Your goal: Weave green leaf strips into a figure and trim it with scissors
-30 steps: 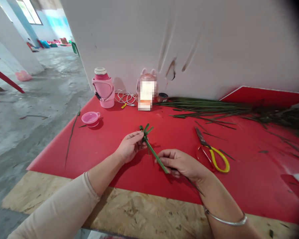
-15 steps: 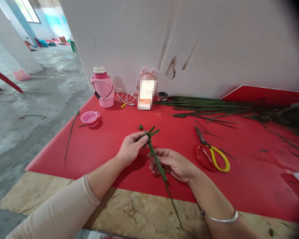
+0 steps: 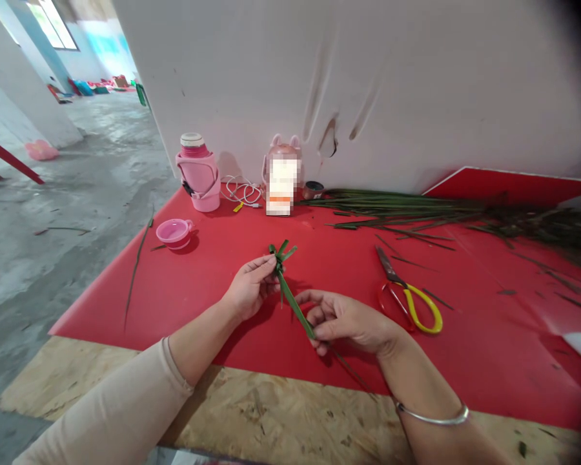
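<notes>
My left hand (image 3: pixel 250 287) pinches a small knot of folded green leaf strips (image 3: pixel 279 255) above the red mat (image 3: pixel 184 284). A long green leaf strip (image 3: pixel 295 307) runs from that knot down and to the right. My right hand (image 3: pixel 348 320) is closed on the strip, fingers curled around it, and the thin tail trails toward the chipboard edge. Red and yellow scissors (image 3: pixel 409 297) lie shut on the mat just right of my right hand.
A bundle of long green leaves (image 3: pixel 416 210) lies along the wall at the back right. A pink flask (image 3: pixel 197 173), a white cable (image 3: pixel 242 192), a pink bottle (image 3: pixel 281 174) and a pink cup (image 3: pixel 175 232) stand at the back left. The mat's left edge drops to a concrete floor.
My right hand slid down along the leaf strip and pulled it tighter. The strip now slants more to the right, and the knot shifted slightly left.
</notes>
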`<state>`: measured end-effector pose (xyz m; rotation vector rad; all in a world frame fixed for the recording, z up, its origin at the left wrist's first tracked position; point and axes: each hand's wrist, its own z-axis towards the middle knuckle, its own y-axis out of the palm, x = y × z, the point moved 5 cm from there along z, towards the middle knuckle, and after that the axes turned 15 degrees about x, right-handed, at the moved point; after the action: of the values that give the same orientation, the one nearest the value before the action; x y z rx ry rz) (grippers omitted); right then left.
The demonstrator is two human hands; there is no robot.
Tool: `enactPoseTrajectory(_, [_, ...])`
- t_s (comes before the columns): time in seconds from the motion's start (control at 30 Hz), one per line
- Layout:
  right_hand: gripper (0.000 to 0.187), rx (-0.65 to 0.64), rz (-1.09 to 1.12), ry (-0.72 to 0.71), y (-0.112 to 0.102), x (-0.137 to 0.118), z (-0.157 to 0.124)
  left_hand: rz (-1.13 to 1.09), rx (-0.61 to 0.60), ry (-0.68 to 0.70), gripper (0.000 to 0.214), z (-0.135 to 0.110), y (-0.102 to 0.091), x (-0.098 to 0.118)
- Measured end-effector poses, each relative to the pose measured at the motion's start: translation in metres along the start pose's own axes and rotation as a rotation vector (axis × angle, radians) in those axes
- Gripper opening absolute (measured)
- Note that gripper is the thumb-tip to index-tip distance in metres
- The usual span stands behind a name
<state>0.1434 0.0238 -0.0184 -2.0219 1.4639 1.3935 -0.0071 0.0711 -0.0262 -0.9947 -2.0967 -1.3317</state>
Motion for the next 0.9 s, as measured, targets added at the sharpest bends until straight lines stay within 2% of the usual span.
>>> enactPoseTrajectory(0.13, [0.035, -0.011, -0.104, 0.046, 0.002, 0.006, 0.001, -0.006, -0.019, 0.001, 0.023, -0.001, 0.001, 0.001])
enactPoseTrajectory(0.2, [0.03, 0.024, -0.173, 0.051, 0.004, 0.006, 0.002, 0.004, -0.017, 0.0, 0.024, -0.001, 0.001, 0.0])
enactPoseTrajectory(0.3, [0.026, 0.168, -0.164, -0.004, 0.007, 0.0, 0.005, 0.042, 0.012, 0.043, 0.027, 0.0, -0.001, 0.0])
enactPoseTrajectory(0.4, [0.03, 0.27, -0.092, -0.054, 0.011, -0.004, 0.009, 0.096, 0.038, 0.111, 0.028, 0.0, -0.002, 0.0])
enactPoseTrajectory(0.6, [0.033, 0.519, -0.021, -0.235, 0.006, -0.009, 0.018, 0.151, -0.024, 0.169, 0.024, -0.003, 0.002, -0.005])
enactPoseTrajectory(0.77, [0.03, 0.637, -0.077, -0.348, 0.003, -0.016, 0.016, 0.141, 0.056, 0.2, 0.027, 0.0, -0.001, -0.002])
enactPoseTrajectory(0.9, [0.03, 0.731, -0.203, -0.419, 0.003, -0.022, 0.011, 0.143, 0.024, 0.207, 0.025, -0.002, 0.001, -0.001])
